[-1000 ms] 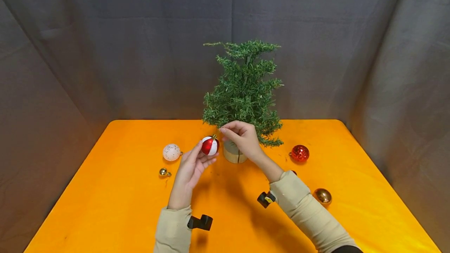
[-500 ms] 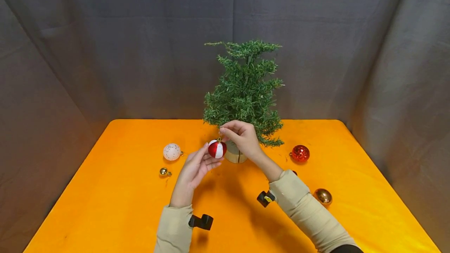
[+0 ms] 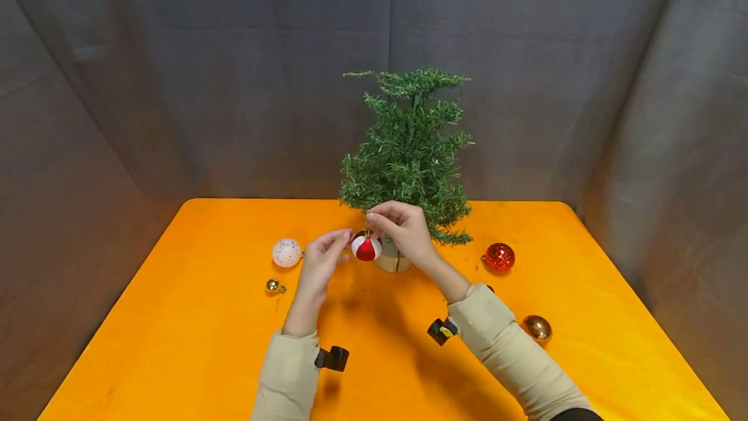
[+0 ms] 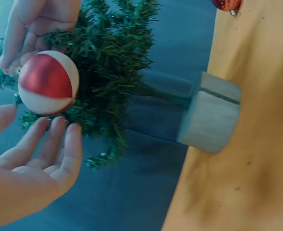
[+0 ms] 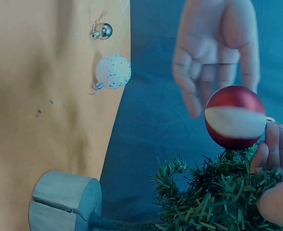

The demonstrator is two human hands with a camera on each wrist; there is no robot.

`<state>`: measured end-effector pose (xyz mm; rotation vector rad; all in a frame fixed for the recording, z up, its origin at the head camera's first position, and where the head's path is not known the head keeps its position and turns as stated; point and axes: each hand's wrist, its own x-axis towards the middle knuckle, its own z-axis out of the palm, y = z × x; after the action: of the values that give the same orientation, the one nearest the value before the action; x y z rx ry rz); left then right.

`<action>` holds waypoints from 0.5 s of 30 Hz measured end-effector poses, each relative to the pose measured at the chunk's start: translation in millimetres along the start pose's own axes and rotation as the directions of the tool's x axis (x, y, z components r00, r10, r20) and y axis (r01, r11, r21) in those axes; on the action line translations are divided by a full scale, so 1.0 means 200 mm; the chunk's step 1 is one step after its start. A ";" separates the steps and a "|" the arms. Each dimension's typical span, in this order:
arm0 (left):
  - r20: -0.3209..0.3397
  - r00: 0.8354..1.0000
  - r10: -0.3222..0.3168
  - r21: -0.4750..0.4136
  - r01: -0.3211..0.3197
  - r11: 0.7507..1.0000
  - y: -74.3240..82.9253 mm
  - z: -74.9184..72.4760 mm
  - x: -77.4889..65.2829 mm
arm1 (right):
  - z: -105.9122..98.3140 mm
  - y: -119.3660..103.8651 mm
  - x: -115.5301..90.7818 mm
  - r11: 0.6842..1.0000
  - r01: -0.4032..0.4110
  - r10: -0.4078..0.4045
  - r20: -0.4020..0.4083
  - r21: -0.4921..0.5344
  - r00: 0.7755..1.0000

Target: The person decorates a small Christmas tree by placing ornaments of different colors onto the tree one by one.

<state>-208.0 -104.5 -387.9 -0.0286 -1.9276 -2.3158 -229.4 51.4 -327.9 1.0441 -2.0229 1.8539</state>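
Observation:
A red-and-white striped bauble (image 3: 366, 247) hangs in the air in front of the green artificial tree (image 3: 409, 154). My right hand (image 3: 407, 234) pinches its thin cord just above the gold cap, seen edge-on in the right wrist view. My left hand (image 3: 319, 266) is beside the bauble on its left. In the left wrist view, the left fingers (image 4: 72, 144) are gently bent, their tips right at the bauble's side and not wrapped round it. The tree's round wooden base (image 4: 212, 113) stands on the table, partly hidden by the right hand in the head view.
On the left of the orange table (image 3: 193, 343) lie a white speckled bauble (image 3: 287, 253) and a small gold bauble (image 3: 273, 286). To the right are a shiny red bauble (image 3: 499, 257) and a larger gold bauble (image 3: 537, 329). Grey curtains (image 3: 280, 83) enclose the back and sides.
The bauble has shifted slightly right and turned on its cord. My left hand no longer cradles it from below; its fingers have come up to its left side. The right hand has stayed nearly still.

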 end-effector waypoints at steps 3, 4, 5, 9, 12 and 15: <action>-0.015 0.997 0.076 0.027 -0.076 0.997 0.04 0.01 0.01 | 0.00 0.00 0.00 1.000 0.001 -0.001 -0.010 -0.012 1.000; -0.007 0.996 0.094 0.033 -0.094 0.995 0.05 0.02 0.01 | 0.00 -0.01 0.00 1.000 -0.001 0.001 -0.012 -0.012 1.000; 0.003 0.994 0.107 0.045 -0.107 0.993 0.07 0.02 0.01 | 0.00 -0.01 0.00 1.000 -0.002 0.002 -0.013 -0.011 1.000; 0.045 0.989 0.142 0.084 -0.145 0.986 0.10 0.04 0.01 | 0.01 -0.01 0.00 1.000 -0.006 0.006 -0.013 -0.004 1.000; 0.061 0.985 0.159 0.100 -0.164 0.981 0.12 0.05 0.01 | 0.01 -0.02 0.00 1.000 -0.013 0.013 -0.019 -0.004 1.000; 0.066 0.985 0.162 0.095 -0.168 0.981 0.12 0.07 0.01 | 0.02 -0.02 0.00 1.000 -0.022 0.022 -0.030 -0.011 0.999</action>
<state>-207.7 -96.1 -361.4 -0.2389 -1.9831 -2.1333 -226.5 48.6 -325.5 0.9898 -2.0333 1.8557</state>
